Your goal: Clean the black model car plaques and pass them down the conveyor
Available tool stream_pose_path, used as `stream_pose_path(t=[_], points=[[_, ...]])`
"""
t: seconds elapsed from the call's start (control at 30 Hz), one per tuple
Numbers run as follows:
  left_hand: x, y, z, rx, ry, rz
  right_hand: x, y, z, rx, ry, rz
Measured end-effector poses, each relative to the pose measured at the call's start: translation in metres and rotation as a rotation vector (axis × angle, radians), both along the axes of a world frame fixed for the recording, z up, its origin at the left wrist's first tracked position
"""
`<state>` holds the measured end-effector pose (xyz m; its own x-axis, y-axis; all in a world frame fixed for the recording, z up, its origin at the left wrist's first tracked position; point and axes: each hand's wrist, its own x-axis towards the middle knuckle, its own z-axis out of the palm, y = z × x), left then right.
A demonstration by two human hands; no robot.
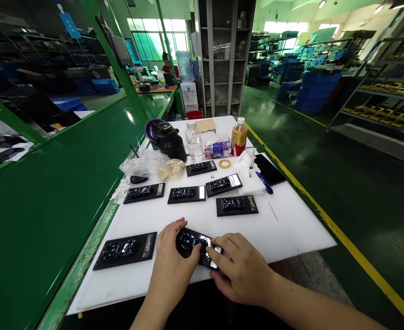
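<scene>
Both my hands grip one black plate with a glossy dark model car (192, 244) at the near edge of the white board (291, 229). My left hand (171, 256) curls around its left end. My right hand (241, 270) pinches its right end, fingers closed on it. A similar black plate with a car (126, 250) lies just left of my left hand. Several more such plates lie farther back, among them one (237, 205) straight ahead and one (144, 192) to the left.
At the back of the board stand a black jug with a purple lid (167, 137), a clear bottle (194, 142), an orange drink bottle (239, 136), a tape ring (224, 163), a phone (270, 169) and a blue pen (264, 181). Green benches run on the left; a yellow floor line runs on the right.
</scene>
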<state>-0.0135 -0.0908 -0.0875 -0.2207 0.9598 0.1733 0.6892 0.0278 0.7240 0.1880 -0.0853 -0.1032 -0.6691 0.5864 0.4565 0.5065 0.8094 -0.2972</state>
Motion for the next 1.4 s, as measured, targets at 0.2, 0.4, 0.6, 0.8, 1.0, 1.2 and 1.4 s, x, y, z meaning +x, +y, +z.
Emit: stream_pose_path(t=[0.2, 0.4, 0.6, 0.8, 1.0, 1.2, 1.4], points=[[0.002, 0.005, 0.011, -0.14, -0.053, 0.048, -0.002, -0.002, 0.004, -0.009, -0.004, -0.008], [-0.001, 0.01, 0.019, -0.107, -0.011, -0.05, -0.004, -0.001, 0.008, -0.026, -0.057, -0.022], [-0.004, 0.012, 0.014, -0.069, 0.031, -0.098, -0.005, 0.0, 0.009, -0.002, -0.075, -0.023], [-0.009, 0.003, 0.007, -0.107, -0.125, -0.11, -0.007, -0.001, 0.009, -0.02, -0.067, -0.044], [-0.006, 0.0, 0.001, -0.029, -0.087, -0.116, -0.01, -0.002, 0.006, 0.009, -0.095, -0.051], [-0.001, 0.001, -0.001, -0.003, -0.058, -0.123, -0.01, -0.003, 0.007, 0.017, -0.107, -0.058], [0.001, 0.002, 0.0, -0.005, -0.049, -0.101, -0.008, -0.004, 0.001, 0.024, -0.074, -0.055]])
